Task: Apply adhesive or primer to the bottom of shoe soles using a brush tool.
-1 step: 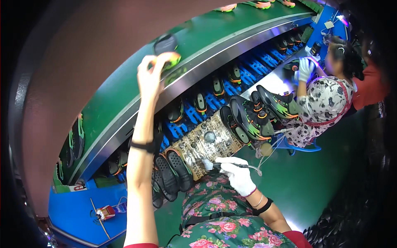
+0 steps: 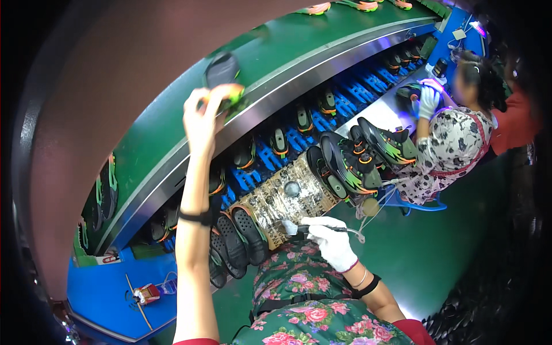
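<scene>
Over the green belt at the upper left, my bare left hand [image 2: 201, 115] is closed on a shoe sole [image 2: 230, 93] with an orange and green rim, slightly blurred. A black sole piece [image 2: 222, 68] shows just beyond it; I cannot tell whether the two are joined. My right hand [image 2: 333, 244], in a white glove, grips a brush [image 2: 289, 227] with a pale tip and a thin tube behind its handle. That brush is over the near edge of a taped cardboard board [image 2: 273, 190], which carries a round grey disc [image 2: 292, 188].
Black soles [image 2: 250, 236] stand left of the board, and black-green shoes [image 2: 348, 164] stand right of it. Behind it runs a blue rack [image 2: 296, 140] with several soles, below the metal-edged belt [image 2: 172, 123]. A co-worker [image 2: 454, 129] sits at the right, gloved hand on a dark shoe.
My left hand has shifted slightly left and nearer with the rimmed sole. More of the black piece shows beyond it. My right hand barely moves. The co-worker's hands have shifted at their shoe.
</scene>
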Tool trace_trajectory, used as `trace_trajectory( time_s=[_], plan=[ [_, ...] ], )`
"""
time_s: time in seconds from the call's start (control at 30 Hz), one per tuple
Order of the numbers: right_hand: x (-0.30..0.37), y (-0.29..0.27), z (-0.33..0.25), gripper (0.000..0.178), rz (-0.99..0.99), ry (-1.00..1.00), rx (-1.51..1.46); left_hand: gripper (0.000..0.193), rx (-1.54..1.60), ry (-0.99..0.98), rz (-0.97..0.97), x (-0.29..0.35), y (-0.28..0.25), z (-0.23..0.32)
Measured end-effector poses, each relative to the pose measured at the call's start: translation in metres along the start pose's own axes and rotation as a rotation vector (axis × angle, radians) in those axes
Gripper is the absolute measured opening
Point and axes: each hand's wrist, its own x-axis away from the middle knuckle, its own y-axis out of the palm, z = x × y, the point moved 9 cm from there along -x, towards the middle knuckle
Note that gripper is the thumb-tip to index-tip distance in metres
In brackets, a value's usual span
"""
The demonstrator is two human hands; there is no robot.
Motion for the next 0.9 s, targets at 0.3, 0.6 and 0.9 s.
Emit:
trace_trajectory(
  time_s=[0.3,0.6,0.9],
  plan=[
    [-0.009,0.026,-0.025,0.026,-0.128,0.025,-0.4,0.089,0.193,-0.025,0.332,0.199,-0.115,0.004],
    [0.015,0.141,-0.108,0.018,-0.465,-0.93,0.499,0.03,0.765,-0.646,0.147,0.271,-0.071,-0.099],
    [0.014,0.129,-0.089,0.023,-0.338,-0.513,0.527,0.064,1.021,-0.664,-0.013,0.342,-0.024,-0.092]
  ],
)
